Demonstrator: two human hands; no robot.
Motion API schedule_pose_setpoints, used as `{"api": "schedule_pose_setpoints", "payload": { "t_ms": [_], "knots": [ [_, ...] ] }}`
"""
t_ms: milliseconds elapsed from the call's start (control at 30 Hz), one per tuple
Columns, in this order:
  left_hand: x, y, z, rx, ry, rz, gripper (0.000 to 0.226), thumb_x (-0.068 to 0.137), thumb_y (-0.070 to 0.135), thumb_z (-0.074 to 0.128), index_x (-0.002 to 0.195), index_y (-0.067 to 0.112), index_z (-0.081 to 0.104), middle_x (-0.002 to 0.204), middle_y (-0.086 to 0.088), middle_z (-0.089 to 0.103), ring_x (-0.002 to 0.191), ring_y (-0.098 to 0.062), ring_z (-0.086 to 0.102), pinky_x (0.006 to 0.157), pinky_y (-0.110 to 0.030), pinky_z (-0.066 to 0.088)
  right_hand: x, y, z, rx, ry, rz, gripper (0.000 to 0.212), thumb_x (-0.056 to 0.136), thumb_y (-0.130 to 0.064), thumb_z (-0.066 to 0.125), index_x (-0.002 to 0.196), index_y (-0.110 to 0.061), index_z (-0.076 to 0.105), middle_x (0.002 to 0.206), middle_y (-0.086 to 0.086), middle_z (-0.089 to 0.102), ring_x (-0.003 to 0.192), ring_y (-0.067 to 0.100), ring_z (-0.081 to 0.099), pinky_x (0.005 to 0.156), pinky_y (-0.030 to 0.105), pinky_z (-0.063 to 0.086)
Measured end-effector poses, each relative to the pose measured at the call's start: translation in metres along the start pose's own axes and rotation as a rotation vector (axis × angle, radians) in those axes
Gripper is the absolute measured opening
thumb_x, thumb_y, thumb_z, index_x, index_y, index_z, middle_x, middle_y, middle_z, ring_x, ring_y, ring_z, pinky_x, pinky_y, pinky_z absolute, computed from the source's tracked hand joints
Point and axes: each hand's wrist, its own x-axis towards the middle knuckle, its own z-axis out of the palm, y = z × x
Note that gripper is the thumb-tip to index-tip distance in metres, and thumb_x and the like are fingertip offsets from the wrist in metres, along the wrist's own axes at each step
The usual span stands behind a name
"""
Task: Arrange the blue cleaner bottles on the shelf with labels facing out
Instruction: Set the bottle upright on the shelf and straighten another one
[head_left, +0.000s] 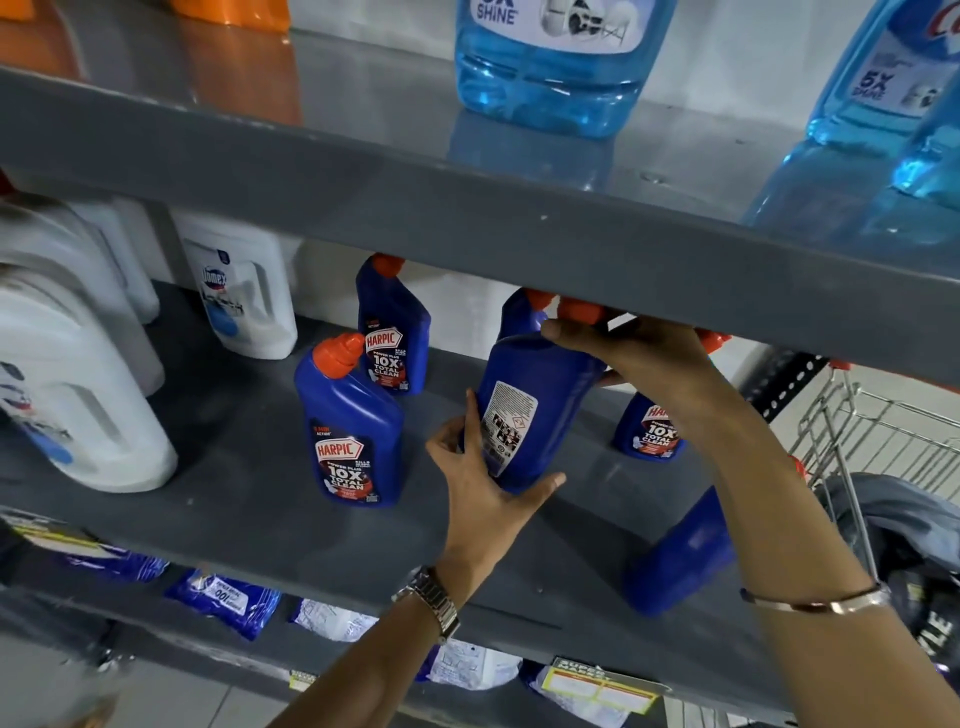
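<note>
Fingers: left hand (480, 475) cupped under base, right hand (631, 351) clamped at neck of one bottle (530, 410), tilted just above mid-shelf (249, 488), back label facing near. Step: turning. Next: rotate until front label faces near, stand upright beside fronted bottles (356, 431). Forearms raised, reaching under upper shelf.

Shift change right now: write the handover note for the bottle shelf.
Left hand: cupped under the base of the held blue bottle.
Right hand: over that bottle's shoulder, near its orange cap.
The held bottle is tilted, with its back label facing out.
Done: front-left bottle, rear-left bottle and right bottle stand on the middle shelf with front labels out.
Left: turn the held bottle and set it down. A bottle behind it is mostly hidden, so check its label. The bottle at the shelf's front right shows no label and needs turning.
</note>
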Motion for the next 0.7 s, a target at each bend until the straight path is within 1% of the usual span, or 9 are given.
{"api": "schedule_pose_setpoints", "payload": {
  "t_ms": [67, 133, 233, 333, 400, 467, 533, 600, 700],
  "knots": [
    [0.002, 0.0, -0.001, 0.019, 0.006, -0.028, 0.12, 0.05, 0.024, 0.09, 0.139, 0.033, 0.011, 0.116, 0.002, 0.019, 0.107, -0.006, 0.031, 0.093, -0.003, 0.034, 0.0, 0.003, -0.005, -0.013, -0.106, -0.009, 0.022, 0.068, -0.029, 0.078, 0.085, -0.036, 0.067, 0.08, -0.022, 0.073, 0.079, 0.002, 0.069, 0.064, 0.021, 0.059],
    [0.003, -0.001, -0.004, 0.039, 0.001, -0.046, 0.116, 0.051, 0.02, 0.09, 0.143, 0.021, 0.018, 0.115, 0.0, 0.022, 0.1, -0.003, 0.038, 0.089, 0.0, 0.035, -0.006, 0.001, -0.006, 0.009, -0.175, 0.031, 0.034, 0.069, -0.025, 0.077, 0.102, -0.029, 0.067, 0.098, -0.008, 0.074, 0.091, 0.01, 0.07, 0.079, 0.032, 0.059],
    [0.003, -0.003, -0.009, 0.048, -0.039, -0.065, 0.109, 0.055, 0.014, 0.087, 0.143, 0.014, 0.023, 0.114, -0.003, 0.027, 0.098, -0.003, 0.044, 0.082, 0.005, 0.036, -0.009, 0.003, -0.008, -0.005, -0.29, 0.049, 0.046, 0.074, -0.01, 0.073, 0.117, -0.02, 0.061, 0.114, 0.006, 0.068, 0.091, 0.012, 0.067, 0.085, 0.032, 0.056],
    [0.004, -0.003, -0.014, 0.039, -0.072, -0.068, 0.104, 0.056, 0.013, 0.086, 0.142, 0.013, 0.026, 0.118, -0.008, 0.036, 0.096, -0.015, 0.053, 0.079, -0.004, 0.045, -0.011, 0.003, -0.009, -0.05, -0.318, 0.041, 0.051, 0.075, -0.009, 0.073, 0.122, -0.02, 0.056, 0.124, 0.006, 0.061, 0.094, 0.012, 0.06, 0.094, 0.037, 0.05],
    [0.004, -0.003, -0.018, -0.028, -0.114, -0.071, 0.098, 0.058, 0.011, 0.084, 0.139, 0.018, 0.029, 0.12, -0.007, 0.046, 0.098, -0.017, 0.058, 0.079, -0.015, 0.051, -0.01, 0.006, -0.008, -0.066, -0.284, 0.025, 0.053, 0.073, -0.014, 0.076, 0.121, -0.021, 0.056, 0.123, 0.005, 0.061, 0.099, 0.014, 0.06, 0.1, 0.044, 0.048],
    [0.006, -0.005, -0.024, -0.158, -0.178, -0.092, 0.086, 0.06, 0.01, 0.083, 0.13, 0.031, 0.035, 0.117, 0.001, 0.056, 0.099, -0.014, 0.063, 0.079, -0.022, 0.055, -0.009, 0.009, -0.007, -0.052, -0.241, 0.013, 0.055, 0.066, -0.02, 0.081, 0.116, -0.023, 0.058, 0.12, 0.004, 0.063, 0.105, 0.017, 0.061, 0.098, 0.047, 0.049],
    [0.008, -0.008, -0.028, -0.199, -0.23, -0.103, 0.072, 0.06, 0.015, 0.082, 0.11, 0.047, 0.041, 0.108, 0.015, 0.062, 0.096, -0.01, 0.065, 0.076, -0.019, 0.055, -0.009, 0.012, -0.005, -0.005, -0.222, -0.006, 0.055, 0.06, -0.021, 0.083, 0.11, -0.026, 0.062, 0.117, 0.004, 0.066, 0.11, 0.02, 0.061, 0.099, 0.047, 0.049],
    [0.01, -0.009, -0.031, -0.186, -0.288, -0.12, 0.064, 0.059, 0.02, 0.082, 0.1, 0.053, 0.045, 0.102, 0.023, 0.065, 0.094, -0.003, 0.065, 0.073, -0.013, 0.053, -0.01, 0.015, -0.001, 0.056, -0.226, -0.04, 0.047, 0.056, -0.022, 0.081, 0.096, -0.039, 0.066, 0.107, -0.001, 0.072, 0.108, 0.019, 0.064, 0.097, 0.04, 0.051],
    [0.01, -0.011, -0.035, -0.199, -0.39, -0.175, 0.055, 0.057, 0.032, 0.083, 0.098, 0.051, 0.051, 0.101, 0.026, 0.067, 0.093, -0.002, 0.066, 0.073, -0.013, 0.053, -0.011, 0.017, 0.006, 0.065, -0.195, -0.093, 0.041, 0.052, -0.023, 0.081, 0.079, -0.05, 0.066, 0.086, -0.012, 0.075, 0.093, 0.009, 0.069, 0.084, 0.026, 0.057]
  ]
}}
